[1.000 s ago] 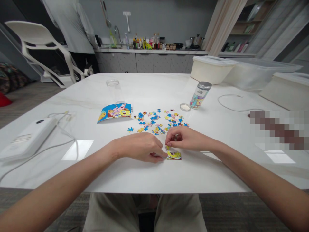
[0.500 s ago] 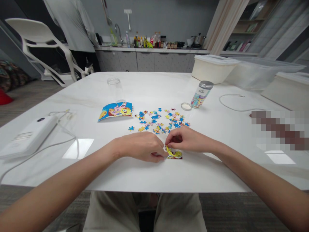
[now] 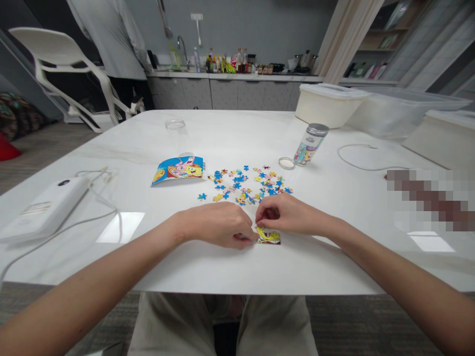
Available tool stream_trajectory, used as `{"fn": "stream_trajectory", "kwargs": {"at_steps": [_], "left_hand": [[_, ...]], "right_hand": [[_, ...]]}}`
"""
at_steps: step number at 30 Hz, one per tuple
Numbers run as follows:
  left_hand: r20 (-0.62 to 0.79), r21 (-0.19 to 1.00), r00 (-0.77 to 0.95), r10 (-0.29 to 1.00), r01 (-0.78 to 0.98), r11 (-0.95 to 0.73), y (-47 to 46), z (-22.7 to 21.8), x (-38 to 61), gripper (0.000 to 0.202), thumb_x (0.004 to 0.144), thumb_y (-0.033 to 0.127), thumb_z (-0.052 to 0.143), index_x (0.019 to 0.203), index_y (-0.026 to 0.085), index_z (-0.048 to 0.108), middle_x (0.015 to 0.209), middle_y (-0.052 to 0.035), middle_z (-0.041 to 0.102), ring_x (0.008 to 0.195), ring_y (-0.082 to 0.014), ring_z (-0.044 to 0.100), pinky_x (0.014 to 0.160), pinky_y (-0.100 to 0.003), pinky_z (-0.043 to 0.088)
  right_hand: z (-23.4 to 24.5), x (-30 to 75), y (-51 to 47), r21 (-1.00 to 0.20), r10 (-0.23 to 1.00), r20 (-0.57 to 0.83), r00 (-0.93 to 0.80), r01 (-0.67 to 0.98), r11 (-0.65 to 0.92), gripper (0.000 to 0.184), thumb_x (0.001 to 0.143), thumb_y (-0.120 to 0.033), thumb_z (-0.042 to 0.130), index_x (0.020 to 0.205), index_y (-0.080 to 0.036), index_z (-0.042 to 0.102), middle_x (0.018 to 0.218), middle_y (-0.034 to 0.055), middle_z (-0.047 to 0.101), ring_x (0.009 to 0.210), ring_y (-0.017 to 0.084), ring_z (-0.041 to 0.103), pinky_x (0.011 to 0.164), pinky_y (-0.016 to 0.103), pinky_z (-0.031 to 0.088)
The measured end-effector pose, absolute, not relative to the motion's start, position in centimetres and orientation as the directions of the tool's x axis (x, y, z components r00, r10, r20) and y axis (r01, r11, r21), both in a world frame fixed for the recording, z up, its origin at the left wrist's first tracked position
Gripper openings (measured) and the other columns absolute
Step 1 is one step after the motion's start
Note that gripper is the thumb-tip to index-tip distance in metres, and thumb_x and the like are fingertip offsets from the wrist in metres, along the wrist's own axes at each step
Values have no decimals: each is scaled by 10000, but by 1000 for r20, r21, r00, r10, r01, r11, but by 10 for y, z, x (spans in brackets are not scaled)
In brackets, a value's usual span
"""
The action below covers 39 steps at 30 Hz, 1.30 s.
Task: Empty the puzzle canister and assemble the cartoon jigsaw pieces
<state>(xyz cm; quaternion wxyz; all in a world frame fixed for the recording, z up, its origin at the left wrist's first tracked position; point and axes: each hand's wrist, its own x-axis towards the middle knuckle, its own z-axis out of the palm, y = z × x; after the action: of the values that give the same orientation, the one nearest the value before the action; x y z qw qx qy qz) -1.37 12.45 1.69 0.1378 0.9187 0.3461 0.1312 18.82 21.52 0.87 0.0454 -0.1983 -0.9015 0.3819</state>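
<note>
Yellow puzzle piece [image 3: 260, 230], just apart from joined section [image 3: 270, 238] a second ago, now against its upper left edge, near worktop's [image 3: 208, 274] front. Right hand [image 3: 289, 212]: fingertips on piece; pinching or pressing, hard to say. Left hand [image 3: 224, 225]: curled, fingertip at section's left edge; whether gripping, unclear. Beyond hands: loose pieces [image 3: 239, 179] scattered; picture sheet [image 3: 180, 169] to their left; printed tube [image 3: 308, 146] and round lid [image 3: 287, 163] to their right.
</note>
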Motion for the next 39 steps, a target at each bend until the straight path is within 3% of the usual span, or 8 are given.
{"fn": "stream_trajectory", "kwargs": {"at_steps": [6, 16, 22, 26, 29, 31, 39], "left_hand": [[42, 337, 810, 585, 540, -771, 126, 21, -10, 210, 908, 157, 531, 784, 219, 689, 637, 2, 631, 589, -134, 529, 593, -275, 367], [133, 356, 794, 593, 520, -777, 126, 16, -9, 184, 922, 181, 565, 873, 218, 738, 722, -18, 691, 657, -125, 597, 647, -263, 422], [108, 153, 742, 662, 645, -749, 126, 19, -10, 184, 929, 279, 576, 825, 179, 690, 715, -23, 653, 662, -139, 563, 605, -271, 401], [192, 55, 709, 679, 683, -728, 126, 15, -7, 283, 891, 398, 609, 987, 133, 630, 903, -84, 673, 785, -191, 593, 684, -304, 455], [217, 65, 702, 679, 683, -727, 126, 11, -4, 422, 864, 472, 623, 1086, 115, 577, 1074, -134, 650, 918, -241, 599, 798, -353, 480], [211, 92, 722, 659, 656, -749, 125, 9, -2, 411, 863, 466, 632, 1074, 118, 572, 1084, -138, 644, 957, -254, 595, 836, -367, 482], [175, 174, 857, 485, 458, -872, 120, 14, 8, 254, 910, 255, 630, 1140, 153, 596, 1171, -93, 665, 1095, -222, 590, 952, -341, 468]], "right_hand": [[13, 188, 218, -725, 410, -82, -908, 337, 600, 144, 847, -231, 580, 809, -169, 704, 644, -14, 633, 573, 100, 514, 566, 233, 379], [13, 190, 224, -719, 437, -77, -896, 353, 599, 185, 877, -284, 561, 830, -170, 700, 678, -4, 638, 608, 113, 515, 596, 249, 374], [12, 190, 225, -712, 444, -65, -894, 353, 607, 179, 875, -278, 563, 821, -173, 697, 666, -4, 638, 603, 114, 518, 584, 247, 370], [14, 191, 225, -697, 459, -41, -887, 355, 623, 187, 870, -273, 552, 839, -167, 702, 682, 2, 645, 613, 119, 527, 596, 252, 377], [14, 191, 227, -688, 497, -26, -867, 376, 620, 175, 858, -264, 550, 859, -171, 698, 730, 12, 665, 643, 129, 545, 620, 259, 397], [14, 192, 228, -687, 534, -4, -846, 390, 613, 170, 856, -274, 552, 846, -173, 689, 752, 17, 671, 665, 135, 554, 632, 263, 407], [13, 192, 230, -675, 641, 71, -764, 436, 595, 176, 864, -286, 558, 820, -179, 691, 702, 9, 642, 636, 129, 532, 595, 260, 393]]}}
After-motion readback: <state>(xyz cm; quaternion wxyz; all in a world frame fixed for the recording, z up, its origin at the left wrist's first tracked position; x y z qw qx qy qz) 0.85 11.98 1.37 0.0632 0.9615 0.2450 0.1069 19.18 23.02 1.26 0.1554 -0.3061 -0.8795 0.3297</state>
